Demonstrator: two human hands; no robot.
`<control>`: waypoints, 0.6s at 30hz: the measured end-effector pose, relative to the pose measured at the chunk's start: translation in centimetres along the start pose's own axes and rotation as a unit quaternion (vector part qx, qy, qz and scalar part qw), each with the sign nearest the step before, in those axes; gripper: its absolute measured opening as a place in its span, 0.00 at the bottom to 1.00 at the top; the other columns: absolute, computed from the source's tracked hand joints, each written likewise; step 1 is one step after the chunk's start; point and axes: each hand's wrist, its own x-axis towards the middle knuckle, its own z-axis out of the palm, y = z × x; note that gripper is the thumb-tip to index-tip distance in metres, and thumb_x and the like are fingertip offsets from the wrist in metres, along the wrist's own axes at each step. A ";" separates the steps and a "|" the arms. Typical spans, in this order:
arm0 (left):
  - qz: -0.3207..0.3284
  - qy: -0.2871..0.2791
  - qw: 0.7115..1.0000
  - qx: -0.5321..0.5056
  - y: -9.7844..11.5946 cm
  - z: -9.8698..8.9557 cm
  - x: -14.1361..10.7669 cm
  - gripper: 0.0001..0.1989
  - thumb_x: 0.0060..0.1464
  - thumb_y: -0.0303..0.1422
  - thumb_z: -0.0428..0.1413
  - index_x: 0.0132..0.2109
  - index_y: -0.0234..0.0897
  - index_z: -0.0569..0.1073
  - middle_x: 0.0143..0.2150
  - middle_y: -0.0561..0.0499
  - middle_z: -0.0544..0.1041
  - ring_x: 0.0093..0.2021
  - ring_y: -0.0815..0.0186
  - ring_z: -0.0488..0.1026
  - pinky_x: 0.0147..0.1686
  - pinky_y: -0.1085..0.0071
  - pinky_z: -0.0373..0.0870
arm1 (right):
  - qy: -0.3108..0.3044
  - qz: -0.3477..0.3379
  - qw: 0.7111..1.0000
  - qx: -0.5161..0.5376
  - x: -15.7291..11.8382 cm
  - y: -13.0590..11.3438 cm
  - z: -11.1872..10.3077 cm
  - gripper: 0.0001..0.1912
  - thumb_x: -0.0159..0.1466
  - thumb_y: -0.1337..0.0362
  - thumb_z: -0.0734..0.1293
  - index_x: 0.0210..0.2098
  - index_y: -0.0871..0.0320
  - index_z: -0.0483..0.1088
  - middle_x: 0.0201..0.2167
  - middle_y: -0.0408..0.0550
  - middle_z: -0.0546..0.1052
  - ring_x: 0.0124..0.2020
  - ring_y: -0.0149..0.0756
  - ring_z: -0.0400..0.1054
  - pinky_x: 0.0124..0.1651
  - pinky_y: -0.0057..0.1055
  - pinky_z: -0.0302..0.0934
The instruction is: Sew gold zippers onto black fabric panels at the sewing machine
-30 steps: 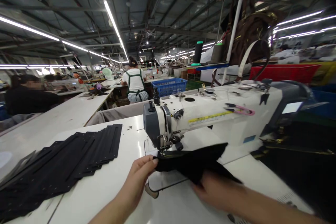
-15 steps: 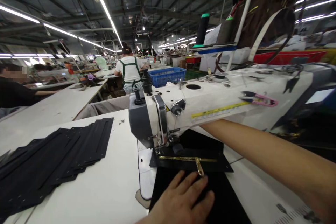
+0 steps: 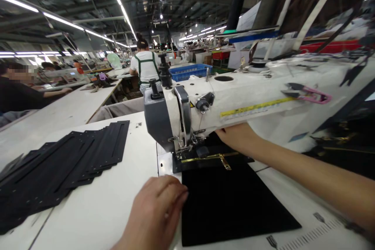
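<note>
A black fabric piece [image 3: 231, 207] lies on the sewing machine bed. Across its far part runs a gold-toothed zipper [image 3: 202, 158] with a gold zipper pull [image 3: 225, 163], the teeth's left end close to the presser foot [image 3: 183, 153]. My left hand [image 3: 158, 207] is at the fabric's left edge, thumb and fingers closed together on that edge. Beneath the arm of the sewing machine [image 3: 252, 90] reaches my right hand [image 3: 237, 136], over the far side of the black piece. Its fingertips are hidden behind the machine head and arm.
Left of the machine lies a fanned stack of black slotted panels [image 3: 67, 164]. Pink-handled thread snips [image 3: 307, 93] rest against the machine arm. Behind stand thread cones [image 3: 236, 8] and a blue basket [image 3: 191, 71]. Two people work at tables farther back.
My left hand has gone from lying flat near the zipper pull to closing at the fabric's left edge. My right hand has come partly into sight under the machine arm. The view has shifted slightly.
</note>
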 end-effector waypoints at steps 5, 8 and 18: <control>0.041 -0.006 0.993 0.107 -3.7 0.4 0.3 0.12 0.56 0.27 0.47 0.44 0.33 0.72 0.45 0.42 0.75 0.47 0.56 0.72 0.47 0.52 0.67 | -0.027 -0.072 0.994 -0.076 -4.3 -5.3 1.7 0.08 0.62 0.69 0.59 0.35 0.62 0.71 0.34 0.52 0.74 0.37 0.42 0.67 0.41 0.39 0.63; 0.046 -0.013 0.992 0.121 -3.7 1.5 0.8 0.12 0.57 0.25 0.46 0.38 0.34 0.74 0.42 0.44 0.77 0.45 0.59 0.73 0.49 0.54 0.66 | -0.043 -0.105 0.991 -0.071 -4.5 -6.2 3.8 0.14 0.60 0.72 0.60 0.45 0.69 0.68 0.45 0.59 0.72 0.46 0.44 0.65 0.49 0.41 0.61; 0.098 -0.011 0.986 0.134 -3.5 1.7 1.0 0.13 0.56 0.24 0.44 0.38 0.31 0.73 0.41 0.41 0.77 0.44 0.59 0.74 0.47 0.56 0.69 | -0.092 -0.169 0.980 -0.051 -3.2 -4.4 4.4 0.14 0.62 0.74 0.57 0.45 0.67 0.68 0.48 0.58 0.70 0.48 0.40 0.65 0.50 0.36 0.61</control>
